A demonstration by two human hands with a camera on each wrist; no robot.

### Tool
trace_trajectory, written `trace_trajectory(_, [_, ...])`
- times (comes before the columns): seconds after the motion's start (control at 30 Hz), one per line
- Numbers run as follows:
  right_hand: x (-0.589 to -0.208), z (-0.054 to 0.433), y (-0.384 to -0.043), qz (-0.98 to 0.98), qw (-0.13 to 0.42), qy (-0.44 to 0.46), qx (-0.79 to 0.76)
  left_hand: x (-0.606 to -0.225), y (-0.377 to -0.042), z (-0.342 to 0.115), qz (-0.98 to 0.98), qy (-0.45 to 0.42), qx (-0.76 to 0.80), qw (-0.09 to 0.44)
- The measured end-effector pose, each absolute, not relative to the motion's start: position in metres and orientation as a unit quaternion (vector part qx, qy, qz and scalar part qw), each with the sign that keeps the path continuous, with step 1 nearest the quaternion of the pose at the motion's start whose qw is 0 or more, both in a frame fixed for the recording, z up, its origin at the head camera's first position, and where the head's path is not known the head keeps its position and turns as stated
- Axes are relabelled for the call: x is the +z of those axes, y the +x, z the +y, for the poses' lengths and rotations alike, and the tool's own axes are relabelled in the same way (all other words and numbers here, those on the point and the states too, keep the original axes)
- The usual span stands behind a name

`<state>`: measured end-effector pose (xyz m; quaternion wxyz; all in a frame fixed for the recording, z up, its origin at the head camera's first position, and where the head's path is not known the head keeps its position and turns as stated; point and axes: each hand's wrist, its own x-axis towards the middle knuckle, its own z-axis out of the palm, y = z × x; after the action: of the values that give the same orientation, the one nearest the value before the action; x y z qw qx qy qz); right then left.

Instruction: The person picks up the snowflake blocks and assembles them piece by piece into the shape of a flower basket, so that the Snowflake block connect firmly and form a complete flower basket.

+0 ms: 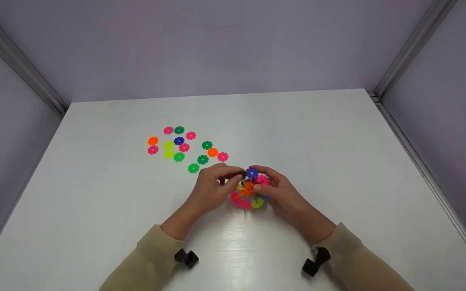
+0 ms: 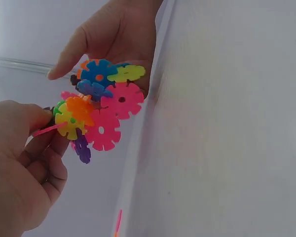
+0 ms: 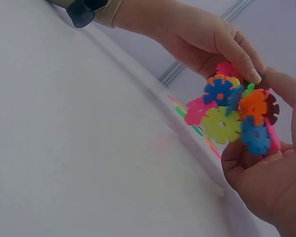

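Note:
A cluster of interlocked notched plastic discs [image 1: 249, 188] in pink, orange, yellow, blue and other colours is held between both hands above the table. With thumb and index finger, the left hand [image 1: 210, 188] pinches a dark brown disc [image 1: 243, 174] at the cluster's upper left. The right hand [image 1: 287, 196] grips the other side, its thumb by an orange disc [image 1: 249, 188] and its fingers near a blue disc [image 1: 252, 173]. In the right wrist view, yellow [image 3: 221, 124] and blue discs [image 3: 256, 136] show on the cluster's outside. Fingers partly hide the brown disc.
Several loose discs in pink, green, orange, yellow and blue lie flat on the white table [image 1: 338, 153], beyond and left of the hands, among them a light green disc [image 1: 193, 168] near the left hand. Grey panels with metal rails enclose the table's back and sides.

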<state>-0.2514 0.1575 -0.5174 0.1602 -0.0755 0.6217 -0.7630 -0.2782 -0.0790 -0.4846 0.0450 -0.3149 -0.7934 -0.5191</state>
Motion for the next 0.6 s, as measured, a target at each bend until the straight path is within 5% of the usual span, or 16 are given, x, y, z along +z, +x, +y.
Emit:
trace_trajectory(0.37, [-0.521,0.160,-0.252,0.600,0.143,-0.049,-0.786,-0.484,-0.284,-0.080,-0.792,-0.274,-0.545,0.007])
trace_trajectory(0.6, [-0.523,0.156,-0.256,0.612,0.141,-0.026,-0.778,-0.474,-0.311,-0.121,-0.810,-0.217,-0.542,0.058])
